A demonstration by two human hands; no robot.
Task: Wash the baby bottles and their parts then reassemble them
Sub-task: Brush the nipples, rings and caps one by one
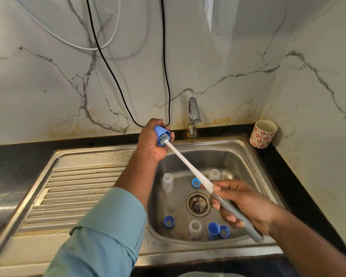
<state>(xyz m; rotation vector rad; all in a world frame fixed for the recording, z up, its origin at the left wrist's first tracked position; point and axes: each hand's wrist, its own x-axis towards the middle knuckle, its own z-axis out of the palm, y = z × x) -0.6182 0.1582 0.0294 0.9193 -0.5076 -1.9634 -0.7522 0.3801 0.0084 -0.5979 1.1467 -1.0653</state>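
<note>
Brush scrubs a blue cap above the sink.
The left hand (151,140) grips the cap (161,135), bristles inside it; the right hand (242,204) is wrapped around the brush (190,171) handle. In the sink (246,156) lie clear bottles (167,182) and blue rings (168,221) around the drain (198,204).

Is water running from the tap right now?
No. The tap shows no stream, and the sink below it holds only bottle parts.
</note>
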